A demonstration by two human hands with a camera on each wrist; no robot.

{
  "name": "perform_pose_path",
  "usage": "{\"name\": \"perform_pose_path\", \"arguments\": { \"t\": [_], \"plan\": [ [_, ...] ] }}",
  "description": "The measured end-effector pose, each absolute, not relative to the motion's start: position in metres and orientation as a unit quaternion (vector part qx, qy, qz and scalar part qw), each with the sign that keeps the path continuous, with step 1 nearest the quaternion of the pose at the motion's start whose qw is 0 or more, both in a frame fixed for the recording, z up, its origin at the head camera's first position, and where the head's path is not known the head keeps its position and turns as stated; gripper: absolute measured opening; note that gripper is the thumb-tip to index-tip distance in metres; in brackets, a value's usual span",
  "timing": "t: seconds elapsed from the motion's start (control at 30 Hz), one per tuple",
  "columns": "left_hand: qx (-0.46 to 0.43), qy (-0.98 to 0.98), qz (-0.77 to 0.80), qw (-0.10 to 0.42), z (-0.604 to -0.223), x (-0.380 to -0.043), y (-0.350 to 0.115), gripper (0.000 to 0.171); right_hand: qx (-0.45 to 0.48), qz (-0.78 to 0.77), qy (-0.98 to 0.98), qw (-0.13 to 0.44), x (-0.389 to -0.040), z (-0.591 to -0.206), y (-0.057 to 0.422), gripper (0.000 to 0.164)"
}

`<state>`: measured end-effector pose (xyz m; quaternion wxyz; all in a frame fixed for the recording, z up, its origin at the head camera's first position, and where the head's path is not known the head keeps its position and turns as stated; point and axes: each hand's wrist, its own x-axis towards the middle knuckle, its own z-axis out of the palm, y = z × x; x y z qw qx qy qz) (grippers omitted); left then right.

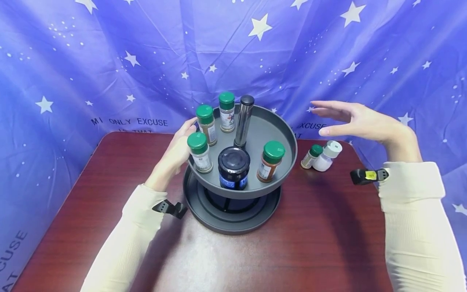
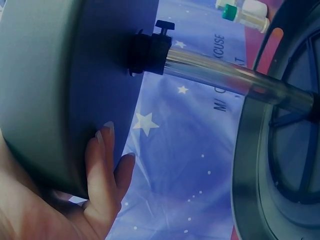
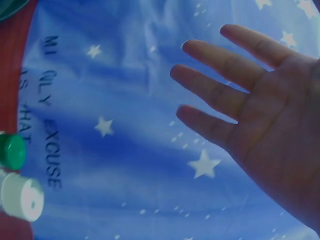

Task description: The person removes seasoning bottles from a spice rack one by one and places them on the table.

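Observation:
A two-tier grey turntable rack stands on the table, its upper tray (image 1: 271, 123) above the lower tray (image 1: 233, 228). My left hand (image 1: 176, 151) grips the upper tray's left rim; in the left wrist view its fingers (image 2: 102, 165) curl beneath the tray. Several green-capped spice jars, among them one with orange-red contents (image 1: 269, 164) and one with pale contents (image 1: 200, 156), stand on the upper tray around a dark-lidded jar (image 1: 234, 168) and a metal post (image 1: 244, 121). Raised to the right of the rack, my right hand (image 1: 359, 119) holds nothing, its fingers (image 3: 225, 65) extended and spread.
On the table right of the rack, a small green-capped jar (image 1: 311, 157) is beside a white-capped bottle (image 1: 327, 156). A blue star-printed curtain (image 1: 219, 48) hangs behind the reddish-brown table (image 1: 310, 243). A black knob (image 2: 165, 26) sticks out below the upper tray.

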<state>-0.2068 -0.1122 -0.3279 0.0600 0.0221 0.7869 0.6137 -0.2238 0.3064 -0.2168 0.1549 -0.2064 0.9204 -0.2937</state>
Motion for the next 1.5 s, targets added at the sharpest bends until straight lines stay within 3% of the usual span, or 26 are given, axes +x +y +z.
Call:
{"name": "perform_pose_path", "arguments": {
  "t": [0.43,0.83,1.33,1.5],
  "plan": [
    [0.021,0.785,0.616,0.056,-0.328,-0.207,-0.111,0.049,-0.243,-0.279,0.915,0.161,-0.203,-0.187,0.267,0.084],
    [0.025,0.789,0.612,0.051,-0.327,-0.207,-0.112,0.050,-0.274,-0.185,0.936,0.122,-0.181,-0.171,0.228,0.080],
    [0.029,0.790,0.610,0.050,-0.329,-0.209,-0.112,0.050,-0.314,-0.115,0.929,0.157,-0.169,-0.177,0.192,0.091],
    [0.029,0.792,0.608,0.052,-0.328,-0.209,-0.113,0.050,-0.352,-0.106,0.920,0.137,-0.166,-0.183,0.182,0.090]
  ]
}}
